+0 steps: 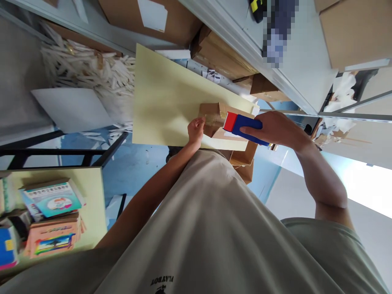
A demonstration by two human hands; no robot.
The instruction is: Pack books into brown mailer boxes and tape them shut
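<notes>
Small cardboard box [214,120] sits on pale yellow table [165,102], near its edge. L hand [196,130] presses box's side, fingers curled. R hand [272,128] grips blue/red tape dispenser [241,124] w/ red end on box top.

A pale yellow table [165,102] fills my twelve o'clock. Grey shelving [294,69] with cardboard boxes [355,28] runs across one o'clock. Blue floor [134,163] shows at ten, littered with white paper strips [92,69]. Books [52,200] sit at eight. Bright light falls at three.
</notes>
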